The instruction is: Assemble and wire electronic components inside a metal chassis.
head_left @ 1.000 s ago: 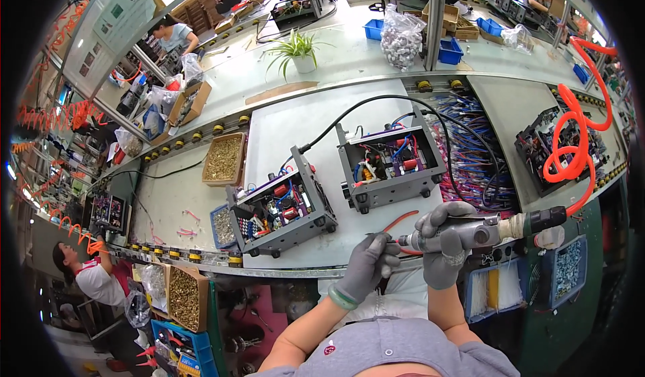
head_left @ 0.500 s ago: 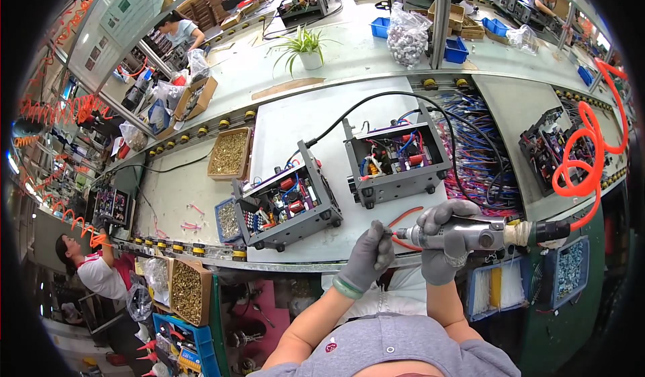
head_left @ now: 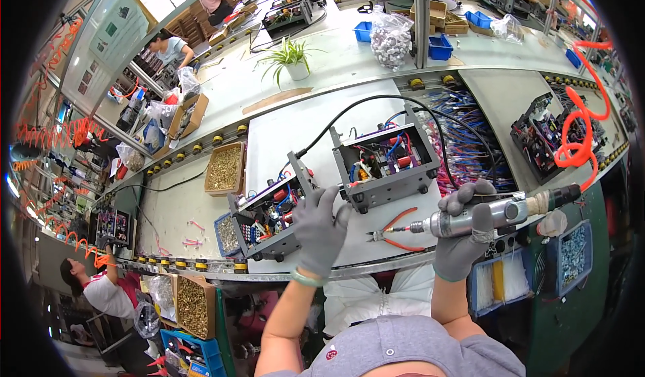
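My right hand (head_left: 465, 236), in a grey glove, is wrapped round a silver pneumatic screwdriver (head_left: 480, 217) with its bit pointing left. An orange coiled air hose (head_left: 579, 152) hangs near the tool's rear end. My left hand (head_left: 321, 232), also gloved, lies over the right side of a dark metal chassis (head_left: 269, 239), fingers extended and apart; it hides part of that side. Circuit boards, red parts and wires show inside the chassis. A second, similar chassis (head_left: 384, 165) stands to its right. Orange-handled pliers (head_left: 398, 236) lie on the bench by the bit.
A black cable (head_left: 376, 99) arches over both chassis to a bundle of coloured wires (head_left: 463, 135). Boxes of screws (head_left: 225, 169) stand at the left. Blue bins (head_left: 498, 284) hang below the bench's right front. Another chassis (head_left: 537, 135) sits farther right. Other people work beyond.
My left hand has left the screwdriver's bit and moved left onto the nearer chassis, its fingers opening out. The screwdriver has shifted slightly right, uncovering the pliers. The whole view has shifted a little.
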### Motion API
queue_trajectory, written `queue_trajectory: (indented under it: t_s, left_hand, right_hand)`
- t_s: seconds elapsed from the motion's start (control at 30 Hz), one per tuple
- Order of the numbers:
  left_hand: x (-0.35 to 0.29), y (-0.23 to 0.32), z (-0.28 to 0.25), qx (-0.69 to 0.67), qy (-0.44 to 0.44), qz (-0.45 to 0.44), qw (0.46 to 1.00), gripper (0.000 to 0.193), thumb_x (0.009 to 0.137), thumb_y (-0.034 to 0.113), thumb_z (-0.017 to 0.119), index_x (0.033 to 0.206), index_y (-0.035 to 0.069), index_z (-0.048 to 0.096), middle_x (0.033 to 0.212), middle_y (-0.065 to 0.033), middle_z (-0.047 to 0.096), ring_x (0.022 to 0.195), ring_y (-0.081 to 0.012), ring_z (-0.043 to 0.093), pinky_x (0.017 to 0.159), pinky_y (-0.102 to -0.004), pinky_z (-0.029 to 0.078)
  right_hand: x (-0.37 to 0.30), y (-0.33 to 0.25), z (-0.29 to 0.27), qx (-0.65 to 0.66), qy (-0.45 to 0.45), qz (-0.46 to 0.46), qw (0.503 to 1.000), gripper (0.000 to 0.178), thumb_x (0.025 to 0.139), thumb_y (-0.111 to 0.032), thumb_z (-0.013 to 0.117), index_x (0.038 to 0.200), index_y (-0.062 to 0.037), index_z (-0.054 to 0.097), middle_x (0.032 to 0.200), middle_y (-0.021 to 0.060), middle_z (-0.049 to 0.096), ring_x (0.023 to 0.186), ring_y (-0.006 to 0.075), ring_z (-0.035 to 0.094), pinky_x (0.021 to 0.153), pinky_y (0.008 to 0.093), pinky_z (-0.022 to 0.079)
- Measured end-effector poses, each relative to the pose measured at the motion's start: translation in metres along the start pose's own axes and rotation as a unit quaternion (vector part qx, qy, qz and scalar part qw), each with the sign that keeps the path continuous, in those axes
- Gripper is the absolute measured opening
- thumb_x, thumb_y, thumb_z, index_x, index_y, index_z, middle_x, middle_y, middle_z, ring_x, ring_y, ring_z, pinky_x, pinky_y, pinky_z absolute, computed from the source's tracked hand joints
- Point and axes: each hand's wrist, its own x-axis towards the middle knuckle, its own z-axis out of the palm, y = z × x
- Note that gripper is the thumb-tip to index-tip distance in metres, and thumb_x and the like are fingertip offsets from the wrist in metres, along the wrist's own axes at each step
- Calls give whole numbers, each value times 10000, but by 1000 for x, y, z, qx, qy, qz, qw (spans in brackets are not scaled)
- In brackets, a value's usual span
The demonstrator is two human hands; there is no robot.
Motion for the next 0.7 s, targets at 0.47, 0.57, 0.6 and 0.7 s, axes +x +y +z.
queue_trajectory:
  t_s: [0.47,0.57,0.6,0.7]
  left_hand:
    - [84,-3,82,146,-152,183,960,148,861,262,646,851,116,669,824,-63,647,853,-271,620,807,-423,443]
    - [89,-12,66,243,-258,227,907,159,865,267,637,852,112,671,813,-64,637,853,-278,617,814,-425,444]
    - [97,-7,56,267,-350,195,877,163,853,264,643,869,106,681,850,-70,656,886,-279,627,825,-434,447]
    - [132,4,57,302,-567,160,749,212,805,279,675,925,109,715,974,-96,706,995,-297,647,844,-449,449]
  right_hand:
    - [4,-4,-17,-27,21,21,999,410,883,-273,729,1216,-120,545,956,22,573,804,129,578,789,348,502]
    - [10,-4,-21,-43,24,28,998,421,882,-279,731,1222,-121,539,955,21,569,807,127,575,799,349,501]
    - [12,-5,-18,-51,24,24,998,431,879,-286,735,1224,-122,536,957,22,569,809,128,576,805,352,500]
    - [23,2,-17,-61,0,31,998,486,860,-335,756,1232,-123,527,980,29,578,825,136,582,820,375,501]
